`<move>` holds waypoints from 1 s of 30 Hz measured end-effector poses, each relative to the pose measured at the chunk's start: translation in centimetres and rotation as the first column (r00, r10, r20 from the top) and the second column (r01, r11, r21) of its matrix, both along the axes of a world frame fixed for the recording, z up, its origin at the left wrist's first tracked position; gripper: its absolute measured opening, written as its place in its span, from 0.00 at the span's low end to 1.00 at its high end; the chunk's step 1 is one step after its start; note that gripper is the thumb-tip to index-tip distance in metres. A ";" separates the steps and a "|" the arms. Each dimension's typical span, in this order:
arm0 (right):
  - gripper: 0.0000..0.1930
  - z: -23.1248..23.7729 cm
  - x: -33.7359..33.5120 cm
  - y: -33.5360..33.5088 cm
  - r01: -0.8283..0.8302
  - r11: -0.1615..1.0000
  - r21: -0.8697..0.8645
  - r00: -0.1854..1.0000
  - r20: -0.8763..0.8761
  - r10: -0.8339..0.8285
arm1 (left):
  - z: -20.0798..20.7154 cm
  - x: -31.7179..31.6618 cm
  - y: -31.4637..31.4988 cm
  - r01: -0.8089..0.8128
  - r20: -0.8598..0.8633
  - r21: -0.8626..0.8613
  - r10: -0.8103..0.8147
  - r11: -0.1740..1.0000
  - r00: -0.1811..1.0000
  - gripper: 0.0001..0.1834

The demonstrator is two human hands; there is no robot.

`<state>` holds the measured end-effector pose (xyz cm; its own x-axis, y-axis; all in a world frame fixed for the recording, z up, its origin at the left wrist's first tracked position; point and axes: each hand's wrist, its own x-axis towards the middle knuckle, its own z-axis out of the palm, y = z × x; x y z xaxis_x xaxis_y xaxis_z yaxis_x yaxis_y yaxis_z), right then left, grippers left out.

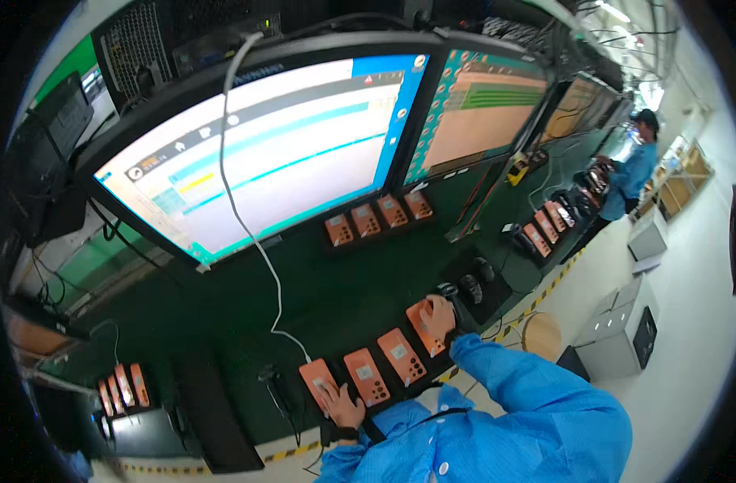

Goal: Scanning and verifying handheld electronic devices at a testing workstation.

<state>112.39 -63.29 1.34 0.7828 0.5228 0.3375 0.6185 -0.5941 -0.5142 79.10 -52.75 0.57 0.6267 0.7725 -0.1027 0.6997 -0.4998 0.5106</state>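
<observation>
Side by side on the dark bench mat lies a row of coral smartphones, backs up, each with a pale label. My left hand is on the lower part of the leftmost smartphone, its fingers apart; a white cable runs down to that phone's upper end. At the row's right end, the fingers of my right hand bend over another smartphone and grip it. Two more smartphones, one with a square label and its neighbour, lie between my hands, untouched.
Two large monitors stand behind the bench, with several coral phones below them. A handheld scanner lies left of my left hand. A black mouse is beyond my right hand. Another person stands farther along the bench.
</observation>
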 end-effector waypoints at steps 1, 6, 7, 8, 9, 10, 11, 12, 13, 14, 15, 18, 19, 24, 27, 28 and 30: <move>0.18 -0.2 0.3 0.9 0.013 0.999 -0.052 0.990 0.144 -0.005 | -0.2 0.0 0.0 0.019 0.021 0.029 -0.020 0.999 1.000 0.26; 0.18 -3.6 3.3 3.6 -0.268 0.813 -0.516 0.946 0.020 0.324 | -0.6 0.9 -0.6 -0.110 0.033 -0.034 0.111 0.993 0.993 0.20; 0.18 -3.1 3.6 3.7 -0.363 0.666 -0.652 0.924 -0.159 0.348 | -0.4 1.5 -0.6 -0.122 0.031 -0.027 0.123 0.992 0.992 0.19; 0.16 -5.6 4.2 2.8 -0.353 0.737 -0.576 0.912 -0.037 0.408 | -0.4 2.0 -0.6 -0.129 0.031 -0.021 0.130 0.991 0.991 0.19; 0.16 -5.7 3.9 2.9 -0.379 0.727 -0.573 0.905 -0.065 0.421 | -1.1 2.1 -0.8 -0.155 0.065 0.004 0.154 0.988 0.986 0.18; 0.10 -5.0 3.9 3.7 -0.352 0.817 -0.456 0.930 -0.071 0.360 | -1.0 2.4 -0.7 -0.169 0.052 0.010 0.168 0.986 0.984 0.18; 0.06 -4.7 4.1 3.9 -0.303 0.893 -0.334 0.953 -0.085 0.292 | -0.8 2.6 -0.8 -0.179 0.042 0.015 0.178 0.984 0.983 0.18; 0.07 -5.5 4.6 3.1 -0.388 0.903 -0.183 0.917 0.026 0.399 | -0.4 3.0 -1.0 -0.164 0.026 0.011 0.163 0.986 0.986 0.18; 0.07 -4.3 3.4 2.7 -0.391 0.903 -0.178 0.917 0.008 0.398 | -0.2 2.8 -0.9 -0.200 0.006 -0.028 0.200 0.979 0.980 0.18; 0.09 -1.7 1.9 2.4 -0.418 0.895 -0.157 0.908 -0.041 0.417 | -0.1 2.8 -0.6 -0.235 -0.007 -0.064 0.236 0.970 0.972 0.18; 0.11 -0.2 0.9 1.9 -0.436 0.890 -0.132 0.900 -0.080 0.429 | -0.1 3.0 -0.3 -0.227 -0.010 -0.058 0.227 0.972 0.974 0.18; 0.16 -1.4 -0.3 -2.1 -0.303 0.946 0.118 0.918 -0.232 0.323 | -0.3 3.4 -0.3 -0.240 -0.006 -0.108 0.241 0.965 0.971 0.17; 0.16 -1.0 -0.2 -2.9 -0.261 0.961 0.095 0.934 -0.226 0.276 | 0.0 3.8 -0.4 -0.230 -0.006 -0.108 0.231 0.967 0.973 0.17; 0.12 -0.6 2.7 -5.2 0.212 0.963 0.167 0.977 -0.062 -0.204 | 0.1 4.1 -0.6 -0.287 -0.026 -0.108 0.286 0.952 0.958 0.18; 0.15 -4.8 5.3 -6.3 0.330 0.936 0.121 0.901 -0.335 -0.275 | -0.1 4.5 -0.8 -0.294 -0.007 -0.087 0.295 0.952 0.956 0.17; 0.17 -5.2 6.0 -6.3 0.303 0.949 0.083 0.821 -0.529 -0.216 | 0.0 4.5 -0.8 -0.287 0.003 -0.084 0.288 0.954 0.958 0.17; 0.20 -6.1 7.2 -6.2 0.284 0.956 0.073 0.793 -0.578 -0.192 | 0.1 4.6 -0.9 -0.277 -0.004 -0.099 0.278 0.956 0.960 0.16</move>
